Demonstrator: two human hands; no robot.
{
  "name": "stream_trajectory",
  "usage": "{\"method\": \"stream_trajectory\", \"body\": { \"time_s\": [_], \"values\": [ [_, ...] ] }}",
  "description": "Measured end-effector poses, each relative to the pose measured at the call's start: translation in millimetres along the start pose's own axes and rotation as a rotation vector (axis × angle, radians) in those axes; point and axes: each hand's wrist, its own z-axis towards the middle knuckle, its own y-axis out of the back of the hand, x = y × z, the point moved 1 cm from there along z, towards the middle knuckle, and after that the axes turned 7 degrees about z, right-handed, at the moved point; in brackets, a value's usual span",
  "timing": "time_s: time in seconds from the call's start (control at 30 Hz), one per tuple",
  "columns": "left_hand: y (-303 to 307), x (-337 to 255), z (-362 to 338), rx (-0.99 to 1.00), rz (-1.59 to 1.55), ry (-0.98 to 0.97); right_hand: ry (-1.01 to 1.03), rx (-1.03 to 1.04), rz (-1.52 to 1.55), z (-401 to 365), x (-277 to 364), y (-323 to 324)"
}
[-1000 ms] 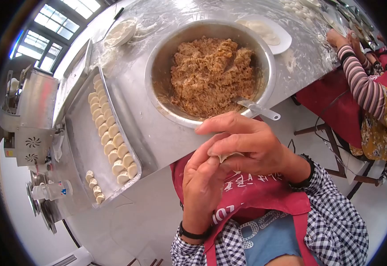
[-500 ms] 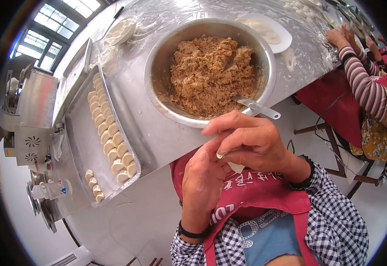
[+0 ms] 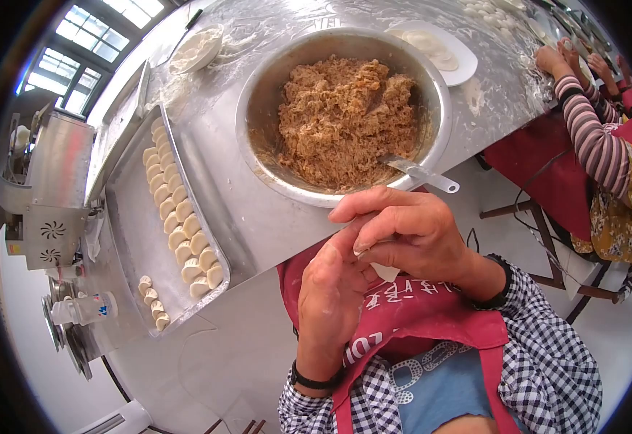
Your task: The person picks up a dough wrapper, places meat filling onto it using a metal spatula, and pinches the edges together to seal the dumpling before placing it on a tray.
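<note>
My left hand (image 3: 334, 289) and my right hand (image 3: 417, 235) meet in front of my apron, at the near side of a big metal bowl (image 3: 442, 119). Between them they pinch a dumpling (image 3: 386, 272); only a pale corner of its dough shows below the fingers, the rest is hidden. Brown minced filling (image 3: 345, 119) fills much of the bowl. A flat metal spatula (image 3: 421, 173) leans on the bowl's near rim, its blade in the filling. To the left, folded dumplings (image 3: 184, 210) lie in rows on a metal tray (image 3: 131, 210).
A white plate with round wrappers (image 3: 431, 49) stands behind the bowl at right. A bowl of flour (image 3: 196, 50) sits at the back left. Another person's striped sleeve (image 3: 591, 134) and hands are at the far right. Machines (image 3: 52, 181) stand at left.
My two hands stay together in nearly the same place, with only slight finger movement. The other person's hands at the right shift a little.
</note>
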Motion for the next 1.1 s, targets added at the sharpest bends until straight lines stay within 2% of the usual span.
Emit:
{"method": "stream_trajectory", "body": {
  "time_s": [0.17,0.37,0.5,0.6,0.73,1.0,1.1],
  "values": [
    [0,1,-1,-0.006,0.025,-0.022,0.011,0.022,0.006,-3,-4,0],
    [-2,1,1,0.011,0.034,-0.064,-0.07,0.015,0.001,-1,0,1],
    [-4,0,-2,-0.049,0.077,-0.08,-0.023,0.029,0.032,-4,-2,3],
    [-4,-2,-3,0.009,0.123,-0.111,0.019,0.022,0.019,-5,-2,3],
    [-10,-3,-4,-0.034,0.157,-0.121,0.093,-0.002,-0.02,-3,0,2],
    [-12,-4,-5,-0.042,0.269,-0.121,0.11,0.01,-0.037,-2,0,5],
    [-13,-3,-3,-0.073,0.169,-0.094,0.096,0.019,-0.012,-4,-1,3]
  ]
}}
